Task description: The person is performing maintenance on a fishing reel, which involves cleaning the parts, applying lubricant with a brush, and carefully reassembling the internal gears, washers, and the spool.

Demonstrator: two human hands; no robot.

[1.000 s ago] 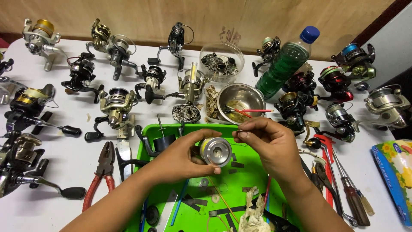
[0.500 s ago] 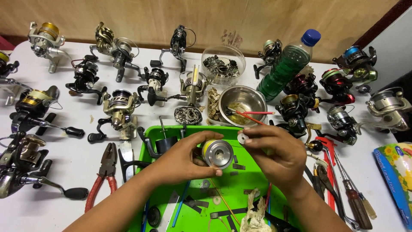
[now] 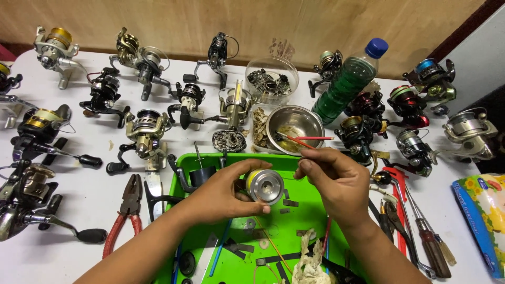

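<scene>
Left hand keeps its grip clamped on the round silver metal reel spool, held over the green plastic tray. Right hand has lifted off the spool, fingertips pinched together, on what I cannot tell.

The left hand hid the spool's rear; the booklet ran off the right edge; the jar's small parts were indistinct.
</scene>
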